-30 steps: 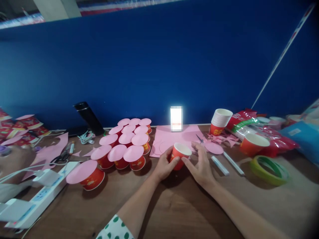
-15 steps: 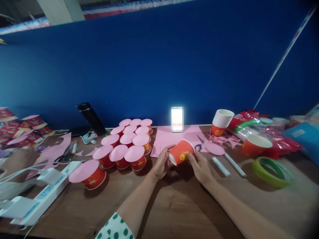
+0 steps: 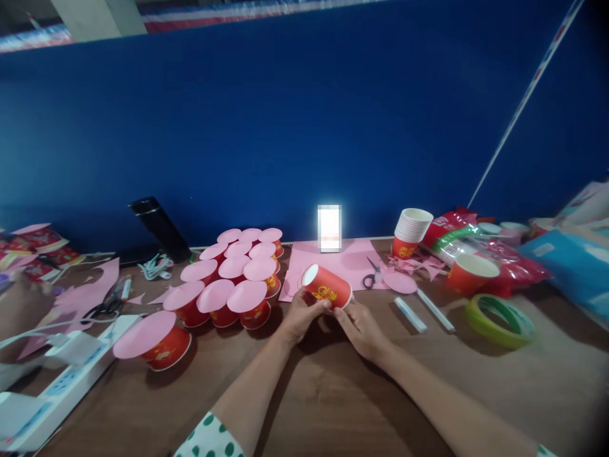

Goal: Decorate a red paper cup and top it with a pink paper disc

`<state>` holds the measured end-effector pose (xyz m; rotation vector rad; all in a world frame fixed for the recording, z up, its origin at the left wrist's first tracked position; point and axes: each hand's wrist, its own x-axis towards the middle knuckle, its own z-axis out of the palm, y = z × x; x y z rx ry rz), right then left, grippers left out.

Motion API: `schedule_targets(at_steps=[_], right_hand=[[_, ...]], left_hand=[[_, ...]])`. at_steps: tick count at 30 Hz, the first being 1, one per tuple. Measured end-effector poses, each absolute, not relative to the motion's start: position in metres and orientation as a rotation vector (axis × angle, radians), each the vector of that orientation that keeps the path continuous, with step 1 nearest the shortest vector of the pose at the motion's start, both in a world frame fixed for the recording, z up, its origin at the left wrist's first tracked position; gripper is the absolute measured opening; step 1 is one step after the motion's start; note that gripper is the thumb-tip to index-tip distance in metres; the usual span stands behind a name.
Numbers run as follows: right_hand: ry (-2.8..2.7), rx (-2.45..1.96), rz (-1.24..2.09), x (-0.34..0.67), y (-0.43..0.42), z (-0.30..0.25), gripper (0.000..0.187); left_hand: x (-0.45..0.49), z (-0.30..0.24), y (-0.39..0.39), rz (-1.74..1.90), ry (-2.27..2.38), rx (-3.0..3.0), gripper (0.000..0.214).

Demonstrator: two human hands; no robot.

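Observation:
A red paper cup (image 3: 328,287) with yellow lettering is held tilted between both hands, its white base facing up and left. My left hand (image 3: 302,320) grips it near the base, thumb across its lower side. My right hand (image 3: 359,327) closes on the rim end at the right. Behind the cup lies a pink paper sheet (image 3: 297,260), with scissors (image 3: 370,278) at its right side. To the left stand several upturned red cups topped with pink paper discs (image 3: 247,296); one such cup (image 3: 169,348) sits apart, nearer me.
On the right are a cup stack (image 3: 413,231), a single upright cup (image 3: 473,273), green tape (image 3: 476,317), a white marker (image 3: 410,315) and a red plastic bag (image 3: 511,263). Leftward lie a power strip (image 3: 71,381), a black bottle (image 3: 159,228) and a co-worker's hand (image 3: 23,308).
The cup has turned in my hands: its base end swung upward and its rim end dropped to the right. The view has shifted slightly to the right.

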<state>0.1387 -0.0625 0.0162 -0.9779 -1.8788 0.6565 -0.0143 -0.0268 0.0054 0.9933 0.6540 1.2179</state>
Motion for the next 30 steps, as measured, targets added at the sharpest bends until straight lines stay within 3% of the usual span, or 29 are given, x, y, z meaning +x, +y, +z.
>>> schedule_targets(at_steps=[9, 18, 23, 30], right_hand=[[-1.952, -1.045, 0.519, 0.139, -0.061, 0.008, 0.020], [-1.987, -1.059, 0.463, 0.140, -0.062, 0.006, 0.019], [-1.987, -1.057, 0.477, 0.139, -0.059, 0.004, 0.018], [-1.824, -0.903, 0.471, 0.142, -0.105, 0.076, 0.025]], left_hand=[[-0.015, 0.016, -0.025, 1.352, 0.555, 0.698, 0.020], [-0.022, 0.023, -0.026, 1.224, 0.473, 0.557, 0.041], [-0.019, 0.019, -0.024, 1.242, 0.633, 0.568, 0.034], [-0.018, 0.018, -0.021, 1.227, 0.611, 0.582, 0.030]])
